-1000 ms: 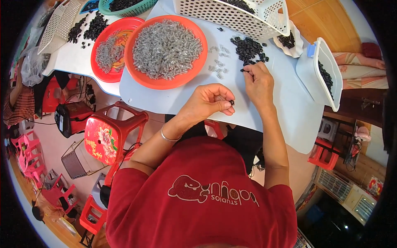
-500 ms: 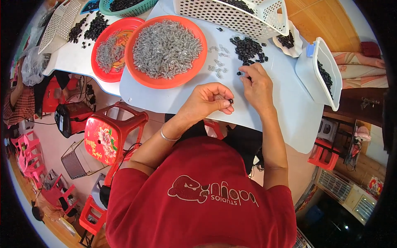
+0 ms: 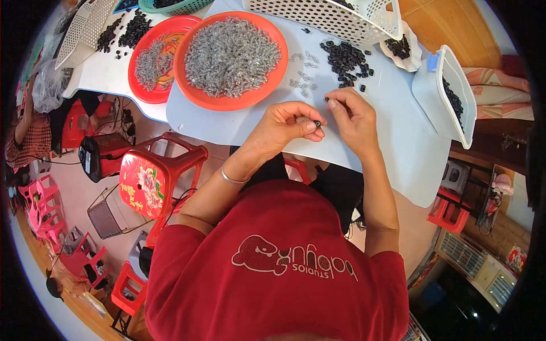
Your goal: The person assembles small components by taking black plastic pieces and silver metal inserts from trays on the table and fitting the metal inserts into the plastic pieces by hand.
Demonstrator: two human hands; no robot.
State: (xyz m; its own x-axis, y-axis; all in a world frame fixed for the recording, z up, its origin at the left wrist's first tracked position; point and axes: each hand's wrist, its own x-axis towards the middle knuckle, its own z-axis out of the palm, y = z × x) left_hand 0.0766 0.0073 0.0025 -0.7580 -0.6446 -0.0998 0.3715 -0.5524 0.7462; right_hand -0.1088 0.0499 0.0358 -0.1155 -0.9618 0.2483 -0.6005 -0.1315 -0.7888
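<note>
My left hand [image 3: 284, 126] is closed, pinching a small black ring-like part [image 3: 317, 124] with a hole at its end between thumb and fingertips. Just to its right, my right hand [image 3: 354, 116] is also closed, with a tiny black piece [image 3: 327, 99] at its thumb and index fingertips. Both hands are over the near edge of the pale table [image 3: 392, 153], apart from each other. Beyond them lie several loose silvery coils [image 3: 304, 74], which look like springs, and a pile of small black cylindrical parts [image 3: 346, 59].
An orange bowl [image 3: 282, 74] heaped with coils stands at the left, beside a red tray [image 3: 138, 85] with more. A white perforated basket [image 3: 324, 23] is at the back. At the right are a shell-shaped dish [image 3: 414, 59] and a white bin [image 3: 424, 94], both holding black parts.
The two hands have drawn a little closer together, the left moving slightly away from my body. Each still grips its black piece. The whole view has shifted slightly.
</note>
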